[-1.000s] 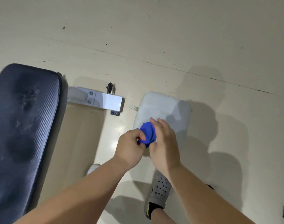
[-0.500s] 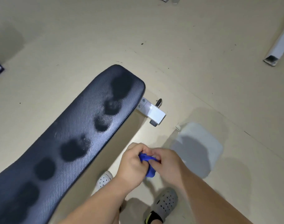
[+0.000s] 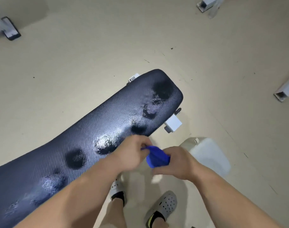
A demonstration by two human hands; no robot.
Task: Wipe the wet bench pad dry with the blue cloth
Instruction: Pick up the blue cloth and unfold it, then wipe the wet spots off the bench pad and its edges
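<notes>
The dark blue bench pad (image 3: 91, 129) runs from the lower left up to the middle of the view, with several dark wet patches and glistening spots along it. A crumpled blue cloth (image 3: 157, 157) hangs in the air just off the pad's near edge. My left hand (image 3: 132, 155) pinches the cloth's left end. My right hand (image 3: 176, 163) grips its right side. Both hands are above the floor beside the pad, not touching it.
A white bench foot (image 3: 173, 124) sticks out under the pad's far end. A white plastic container (image 3: 209, 155) stands on the floor right of my hands. My two feet in perforated clogs (image 3: 165, 206) are below. Other white frame ends (image 3: 285, 89) lie at the view's edges.
The view has swung left and up, so the bench pad now fills the middle. My hands kept hold of the cloth and have drawn it out wider between them.
</notes>
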